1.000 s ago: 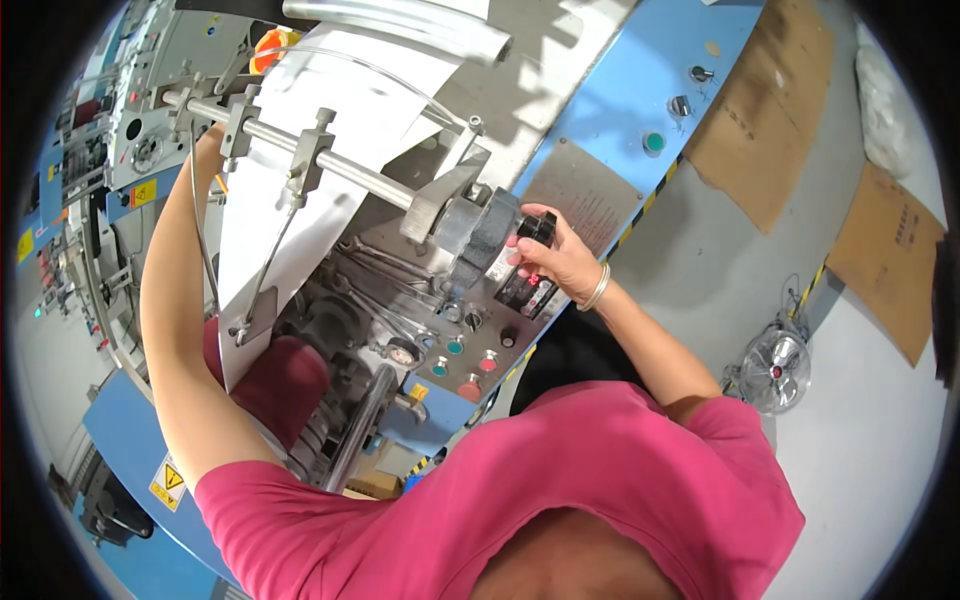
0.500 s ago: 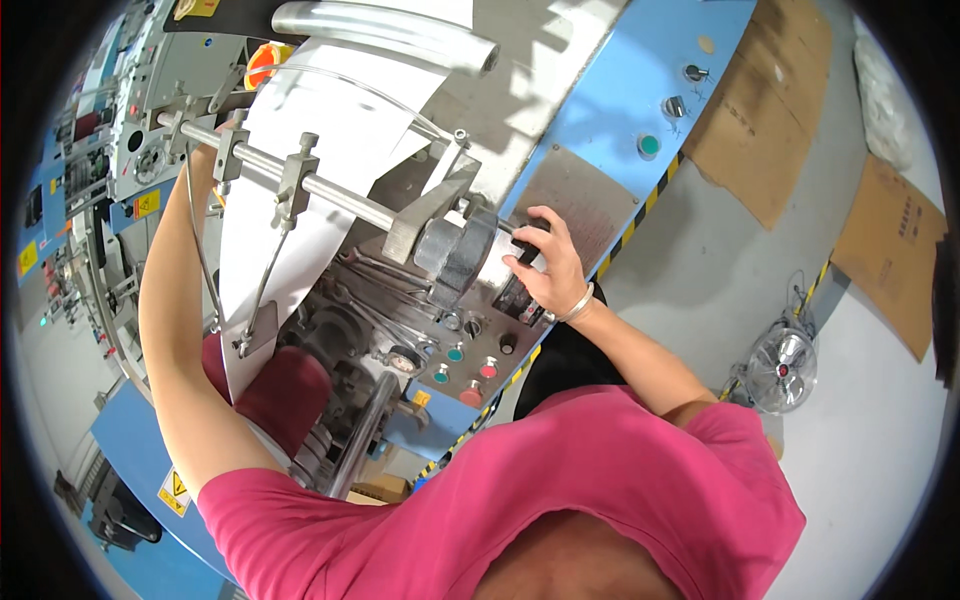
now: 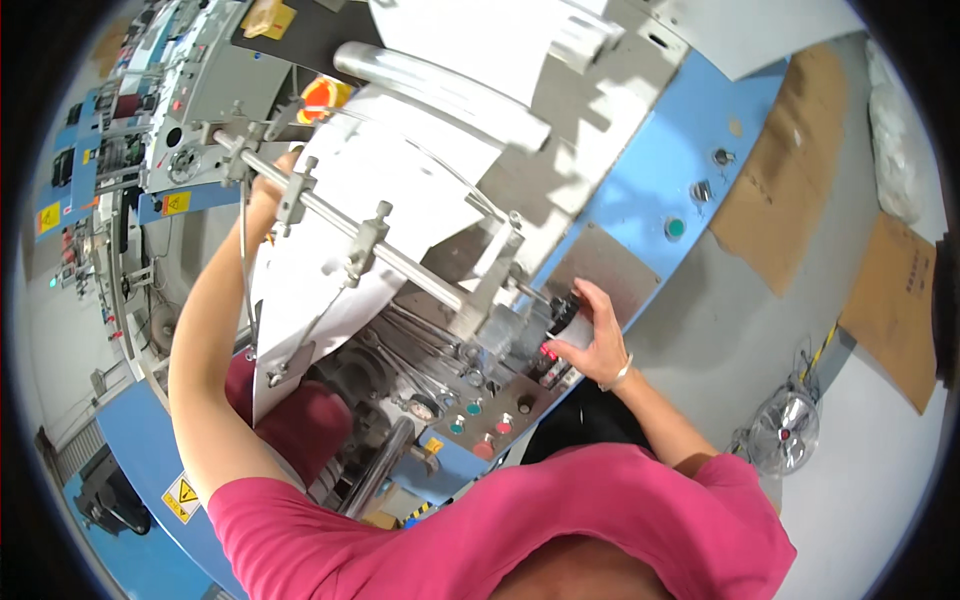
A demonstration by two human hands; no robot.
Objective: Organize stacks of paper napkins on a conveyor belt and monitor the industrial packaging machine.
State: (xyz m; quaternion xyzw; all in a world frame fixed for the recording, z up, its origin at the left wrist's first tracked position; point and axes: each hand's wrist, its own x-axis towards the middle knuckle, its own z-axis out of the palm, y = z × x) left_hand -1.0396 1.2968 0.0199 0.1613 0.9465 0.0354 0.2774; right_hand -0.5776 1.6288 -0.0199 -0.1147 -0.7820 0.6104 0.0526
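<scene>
My right hand [image 3: 603, 340] curls its thumb and fingers around a pale cylinder with a black end [image 3: 570, 322], at the right end of a metal crossbar [image 3: 335, 218]. At the far left of that bar is my left hand [image 3: 276, 176], reaching over the white sheet [image 3: 390, 165]. Its fingers are mostly hidden behind the bar and its clamp. Two clamps on the bar carry thin rods; a metal plate [image 3: 285, 375] sits at the foot of one, against the sheet. The sheet runs down toward a maroon roller [image 3: 308, 435].
A button panel [image 3: 515, 410] lies below my right hand, with several wrenches [image 3: 410, 345] beside it. A clear roller [image 3: 440, 92] crosses the sheet farther away. Along the right runs the blue machine frame [image 3: 645, 165]; cardboard [image 3: 790, 190] and a fan [image 3: 785, 435] are on the floor.
The view has shifted, so the machine appears farther right and lower. My right hand's fingers, spread near the black end before, now wrap the cylinder. More of my left hand shows by the bar.
</scene>
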